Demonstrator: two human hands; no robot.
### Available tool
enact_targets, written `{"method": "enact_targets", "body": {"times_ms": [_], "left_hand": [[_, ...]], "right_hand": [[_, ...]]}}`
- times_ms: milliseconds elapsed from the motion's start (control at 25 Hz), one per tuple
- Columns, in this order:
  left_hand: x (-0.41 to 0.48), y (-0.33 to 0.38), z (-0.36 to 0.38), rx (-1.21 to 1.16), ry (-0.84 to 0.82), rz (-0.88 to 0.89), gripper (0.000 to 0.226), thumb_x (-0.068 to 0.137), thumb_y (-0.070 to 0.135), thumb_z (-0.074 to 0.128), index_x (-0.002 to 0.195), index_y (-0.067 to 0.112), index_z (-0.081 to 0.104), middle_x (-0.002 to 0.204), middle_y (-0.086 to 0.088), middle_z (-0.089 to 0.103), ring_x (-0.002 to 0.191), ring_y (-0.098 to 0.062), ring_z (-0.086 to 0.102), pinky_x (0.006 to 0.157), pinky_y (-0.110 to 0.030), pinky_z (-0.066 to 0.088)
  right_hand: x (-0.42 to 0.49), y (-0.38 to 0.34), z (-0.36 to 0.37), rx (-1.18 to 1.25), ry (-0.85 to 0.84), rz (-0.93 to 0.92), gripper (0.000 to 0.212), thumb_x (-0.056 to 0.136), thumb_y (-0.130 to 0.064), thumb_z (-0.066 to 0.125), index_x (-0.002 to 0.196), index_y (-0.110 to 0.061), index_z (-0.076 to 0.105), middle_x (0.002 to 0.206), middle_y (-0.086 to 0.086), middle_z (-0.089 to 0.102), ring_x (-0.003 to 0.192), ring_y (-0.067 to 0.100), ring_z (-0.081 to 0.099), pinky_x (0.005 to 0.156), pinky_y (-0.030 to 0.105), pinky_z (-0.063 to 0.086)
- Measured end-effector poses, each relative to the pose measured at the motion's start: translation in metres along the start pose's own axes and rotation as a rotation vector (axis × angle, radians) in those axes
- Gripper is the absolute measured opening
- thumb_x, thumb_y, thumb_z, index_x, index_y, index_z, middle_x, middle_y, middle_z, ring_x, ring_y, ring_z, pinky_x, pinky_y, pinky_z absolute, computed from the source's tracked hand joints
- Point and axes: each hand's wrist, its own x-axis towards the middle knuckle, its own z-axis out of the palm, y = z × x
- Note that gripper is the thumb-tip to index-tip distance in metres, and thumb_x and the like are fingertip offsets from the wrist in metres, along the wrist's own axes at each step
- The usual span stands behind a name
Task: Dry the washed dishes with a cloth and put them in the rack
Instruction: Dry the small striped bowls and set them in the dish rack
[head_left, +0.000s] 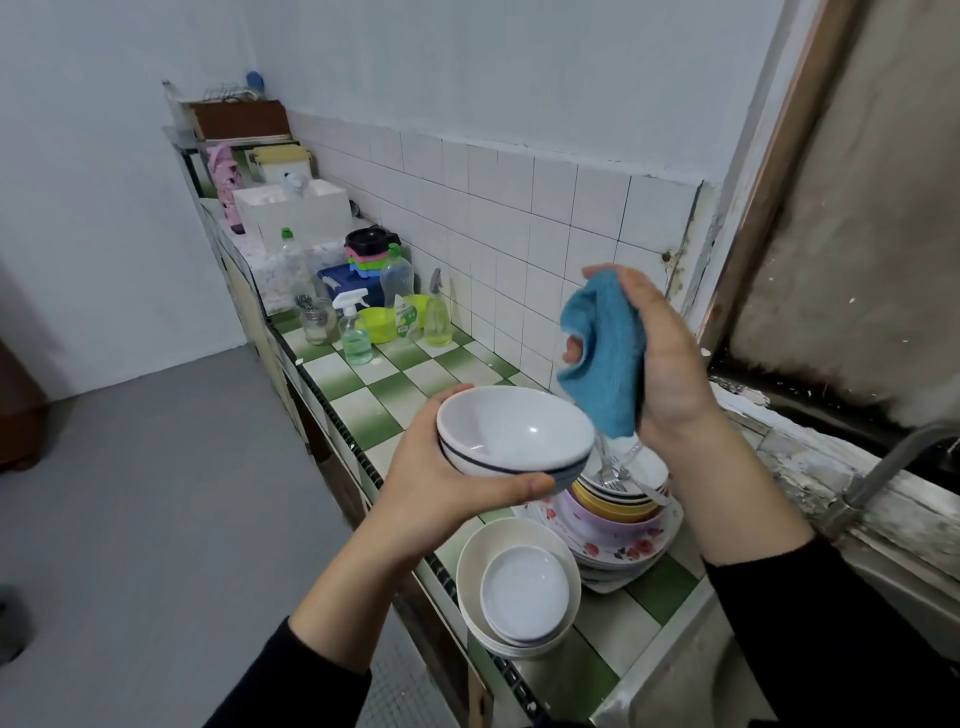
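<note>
At the far left of the green and white tiled worktop (363, 395) stand some soap and spray bottles (397, 296). Nearer, the person's left grip (447, 493) grasps a white bowl (514, 431) with a dark line, thumb on its near side. It holds the bowl tilted in the air above the worktop edge. Below the bowl, a stack of white plates (519, 587) sits on the worktop. Beside the stack is a pile of coloured bowls (613, 519) with cutlery on top. To the right, the right grip (670, 364) grasps a blue cloth (602, 353), raised close to the bowl's rim.
</note>
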Motion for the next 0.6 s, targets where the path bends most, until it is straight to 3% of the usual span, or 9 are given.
{"method": "enact_targets", "body": {"times_ms": [80, 160, 240, 320, 400, 520, 600], "left_hand": [[-0.003, 0.001, 0.005, 0.128, 0.052, 0.092, 0.109, 0.028, 0.052, 0.087, 0.127, 0.029, 0.045, 0.109, 0.029, 0.06, 0.106, 0.006, 0.057, 0.088, -0.013, 0.046], [-0.003, 0.0, 0.009, 0.124, 0.061, 0.186, 0.109, 0.035, 0.043, 0.092, 0.13, 0.025, 0.043, 0.115, 0.023, 0.06, 0.111, -0.002, 0.058, 0.09, -0.019, 0.048], [-0.004, 0.001, 0.01, 0.066, 0.049, 0.247, 0.105, 0.043, 0.019, 0.098, 0.132, 0.018, 0.042, 0.118, 0.013, 0.064, 0.111, -0.007, 0.062, 0.089, -0.021, 0.05], [-0.006, 0.002, 0.012, 0.065, 0.06, 0.28, 0.103, 0.045, 0.005, 0.096, 0.132, 0.018, 0.042, 0.116, 0.015, 0.065, 0.108, -0.005, 0.064, 0.086, -0.017, 0.05], [-0.009, 0.001, 0.013, 0.074, 0.092, 0.307, 0.103, 0.044, 0.004, 0.096, 0.13, 0.02, 0.043, 0.114, 0.019, 0.065, 0.107, -0.002, 0.064, 0.086, -0.014, 0.048], [-0.01, -0.003, 0.011, 0.13, 0.103, 0.338, 0.103, 0.044, 0.019, 0.098, 0.13, 0.026, 0.042, 0.116, 0.022, 0.062, 0.108, -0.003, 0.063, 0.086, -0.012, 0.046], [-0.008, -0.005, 0.007, 0.181, 0.114, 0.323, 0.107, 0.041, 0.035, 0.094, 0.134, 0.025, 0.042, 0.116, 0.022, 0.061, 0.108, -0.004, 0.062, 0.088, -0.014, 0.047]], "right_hand": [[-0.002, -0.013, 0.006, -0.107, -0.083, 0.005, 0.026, 0.077, -0.028, 0.056, 0.101, -0.034, 0.049, 0.096, 0.0, 0.055, 0.075, 0.018, 0.053, 0.072, 0.034, 0.045], [-0.011, -0.015, 0.016, -0.509, -0.268, -0.03, 0.045, 0.079, -0.019, 0.064, 0.108, -0.035, 0.035, 0.107, -0.005, 0.042, 0.086, 0.008, 0.05, 0.078, 0.019, 0.043], [-0.024, 0.0, 0.021, -1.003, -0.387, -0.168, 0.048, 0.083, -0.02, 0.072, 0.116, -0.031, 0.039, 0.114, -0.007, 0.031, 0.097, -0.001, 0.043, 0.084, 0.01, 0.037], [-0.034, 0.015, 0.023, -1.264, -0.328, -0.352, 0.044, 0.083, -0.034, 0.072, 0.121, -0.024, 0.053, 0.118, -0.003, 0.034, 0.109, 0.005, 0.035, 0.09, 0.021, 0.038], [-0.037, 0.018, 0.023, -1.3, -0.289, -0.408, 0.044, 0.083, -0.039, 0.071, 0.122, -0.021, 0.06, 0.114, -0.001, 0.049, 0.109, 0.012, 0.041, 0.089, 0.029, 0.043], [-0.04, 0.013, 0.032, -1.196, -0.341, -0.219, 0.041, 0.086, -0.027, 0.071, 0.125, -0.02, 0.061, 0.117, -0.001, 0.061, 0.105, 0.013, 0.055, 0.092, 0.028, 0.043], [-0.044, 0.011, 0.038, -1.201, -0.435, -0.164, 0.036, 0.087, -0.019, 0.067, 0.123, -0.02, 0.063, 0.111, 0.0, 0.066, 0.098, 0.014, 0.059, 0.084, 0.026, 0.044]]}}
